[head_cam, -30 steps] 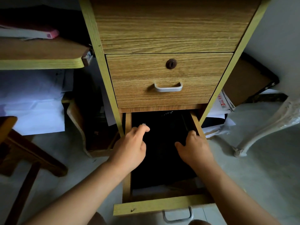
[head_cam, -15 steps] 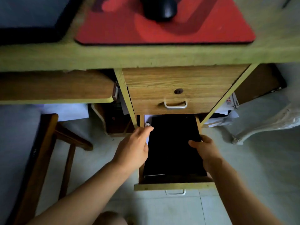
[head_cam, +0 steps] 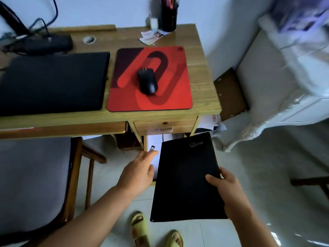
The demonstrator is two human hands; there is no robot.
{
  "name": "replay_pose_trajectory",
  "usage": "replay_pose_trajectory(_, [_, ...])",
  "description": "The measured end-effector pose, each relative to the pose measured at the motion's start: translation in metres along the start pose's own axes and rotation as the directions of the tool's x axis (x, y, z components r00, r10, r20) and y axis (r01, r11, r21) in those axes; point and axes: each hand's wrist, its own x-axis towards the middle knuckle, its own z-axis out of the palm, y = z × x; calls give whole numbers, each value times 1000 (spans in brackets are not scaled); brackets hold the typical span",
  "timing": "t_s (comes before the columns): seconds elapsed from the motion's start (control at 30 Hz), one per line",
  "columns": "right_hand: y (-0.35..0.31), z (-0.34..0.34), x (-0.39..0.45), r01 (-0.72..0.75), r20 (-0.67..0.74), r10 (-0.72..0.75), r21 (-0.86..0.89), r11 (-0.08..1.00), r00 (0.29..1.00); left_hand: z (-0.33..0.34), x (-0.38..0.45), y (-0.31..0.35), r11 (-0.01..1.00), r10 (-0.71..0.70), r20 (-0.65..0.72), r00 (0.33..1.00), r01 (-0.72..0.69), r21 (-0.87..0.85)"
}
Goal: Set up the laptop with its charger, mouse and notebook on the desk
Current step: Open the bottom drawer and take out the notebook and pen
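My right hand [head_cam: 226, 186] grips the lower right edge of a black notebook [head_cam: 185, 175], held above the floor in front of the desk. My left hand [head_cam: 138, 172] hovers by the open bottom drawer [head_cam: 154, 140], fingers curled on what looks like a pen [head_cam: 152, 148] with a silver tip. On the wooden desk [head_cam: 201, 68] a closed black laptop [head_cam: 51, 82] lies at the left. A black mouse [head_cam: 147, 81] sits on a red mouse pad [head_cam: 170, 98]. A black charger brick [head_cam: 44, 44] with cables lies behind the laptop.
A wooden chair [head_cam: 74, 175] stands at the left under the desk. A pen holder [head_cam: 169, 16] and some cards [head_cam: 151, 36] sit at the desk's back. White covered furniture [head_cam: 284, 86] fills the right side. My feet in green slippers [head_cam: 140, 227] are below.
The notebook has come up out of the bottom drawer in my right hand. My view has risen from the drawers to the desk top. My left hand stays by the drawer's left side.
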Motion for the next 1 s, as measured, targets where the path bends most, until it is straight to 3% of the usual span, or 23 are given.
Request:
replay_pose_trajectory(0.27, [-58,-55,-94,210,-43,-206,192,959,978,-44,-29,77,993,-5,-110,994,-9,-120])
replay_pose_trajectory(0.43, [-112,-40,-87,328,-55,-324,249,911,944,-79,-13,93,977,61,-233,971,-106,-187])
replay_pose_trajectory(0.6, [-169,-9,-48,424,-30,-427,202,883,904,-123,33,91,983,40,-295,955,-90,-158])
replay_pose_trajectory(1.0, [-249,45,103,258,3,-260,107,960,966,-175,174,42,995,-47,-156,987,32,-95])
